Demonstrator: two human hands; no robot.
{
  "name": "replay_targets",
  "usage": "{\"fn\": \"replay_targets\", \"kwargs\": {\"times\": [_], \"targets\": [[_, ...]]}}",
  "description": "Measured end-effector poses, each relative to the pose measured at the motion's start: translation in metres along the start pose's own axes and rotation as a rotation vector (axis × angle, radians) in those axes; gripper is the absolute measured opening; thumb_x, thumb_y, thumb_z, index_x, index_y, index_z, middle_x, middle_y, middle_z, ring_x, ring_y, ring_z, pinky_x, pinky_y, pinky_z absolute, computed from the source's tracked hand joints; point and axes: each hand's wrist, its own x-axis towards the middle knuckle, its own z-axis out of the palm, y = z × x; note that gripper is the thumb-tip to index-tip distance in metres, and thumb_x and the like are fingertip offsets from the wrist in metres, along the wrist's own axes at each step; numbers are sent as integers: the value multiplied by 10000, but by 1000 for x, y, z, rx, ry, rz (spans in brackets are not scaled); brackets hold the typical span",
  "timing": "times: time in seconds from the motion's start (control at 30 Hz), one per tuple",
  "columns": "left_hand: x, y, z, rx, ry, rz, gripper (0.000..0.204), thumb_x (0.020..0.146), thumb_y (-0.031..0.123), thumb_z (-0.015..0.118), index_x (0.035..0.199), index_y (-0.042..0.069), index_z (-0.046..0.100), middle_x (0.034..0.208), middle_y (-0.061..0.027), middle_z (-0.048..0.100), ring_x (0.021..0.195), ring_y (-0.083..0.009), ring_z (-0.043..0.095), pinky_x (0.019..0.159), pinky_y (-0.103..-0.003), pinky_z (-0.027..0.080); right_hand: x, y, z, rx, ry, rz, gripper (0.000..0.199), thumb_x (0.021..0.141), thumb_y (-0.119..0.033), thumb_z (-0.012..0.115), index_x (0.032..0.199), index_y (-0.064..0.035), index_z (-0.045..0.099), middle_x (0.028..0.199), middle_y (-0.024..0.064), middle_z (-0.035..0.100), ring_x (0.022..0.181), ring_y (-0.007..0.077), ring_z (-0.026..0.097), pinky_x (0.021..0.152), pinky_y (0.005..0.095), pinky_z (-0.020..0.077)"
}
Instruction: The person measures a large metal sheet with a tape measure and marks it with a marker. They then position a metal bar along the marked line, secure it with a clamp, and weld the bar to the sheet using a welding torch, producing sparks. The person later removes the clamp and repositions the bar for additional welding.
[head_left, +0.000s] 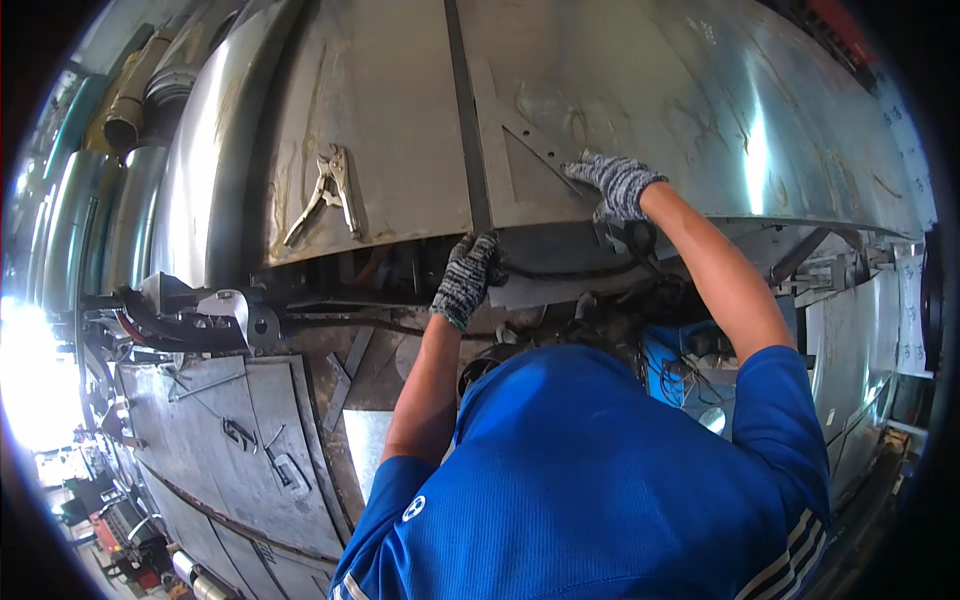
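Your right grip [622,185], in a grey-and-white knitted glove, is at the right-hand corner of a flat grey metal triangular plate [494,145] with holes along its slanted limb; you have the fingers partly bent there, though I cannot tell whether they pinch it or only press. Your left grip [468,278], gloved alike, is curled at the near edge of the big sheets, and whether it closes on anything is hidden. The plate lies flat on the broad, dull-silver right-hand metal sheet [650,110], one limb running just beside the long dark strip [466,110] that parts it from the brownish-grey left-hand metal sheet [400,120]. Judging by this, you have the plate placed and are midway through positioning or checking; the strip remains visible between the sheets, and no finished mark can be made out. Silver locking pliers [328,195] lie unused on the left sheet, and farther out a silver clamp-like tool [288,470] rests on a grey metal-topped table [215,480].
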Motion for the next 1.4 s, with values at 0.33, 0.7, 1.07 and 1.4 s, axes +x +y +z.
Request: {"fn": "replay_targets", "kwargs": {"times": [0.33, 0.7, 1.07, 1.4], "targets": [[0, 11, 2, -22, -12, -5, 161, 1005, 234, 665, 1100, 105, 646, 852, -33, 677, 708, -190, 683, 625, -396, 623, -19, -11, -12, 47, 157, 28, 927, 812, -410, 823, 1577, -194, 347, 1630, 177, 309, 1453, 350, 416, 1190, 413, 379], [11, 16, -14, 161, -1, -46, 235, 978, 207, 668, 1155, 57, 706, 1016, -74, 730, 933, -192, 693, 799, -364, 559, -8, -150, 109, 981, 117, -197, 497, 988, -523, 601, 1088, -50, 713, 905, 141, 724, 828, 262, 696, 780, 387, 554], [-17, 52, 23, 211, 156, -176, 363, 898, 115, 626, 1250, 41, 670, 1175, -150, 713, 1119, -313, 668, 1017, -409, 508, 35, -175, 124, 1400, 14, -49, 597, 1009, -539, 538, 1251, -7, 663, 1200, 268, 684, 1148, 396, 634, 986, 441, 487], [-66, 99, -55, 587, 468, 528, 360, 989, 263, 698, 1219, -12, 679, 1114, -85, 732, 999, -182, 684, 918, -325, 544, -3, -197, 90, 1863, 17, 86, 355, 1006, -385, 642, 1180, -79, 677, 896, 4, 681, 687, 110, 579, 618, 301, 492]]}}
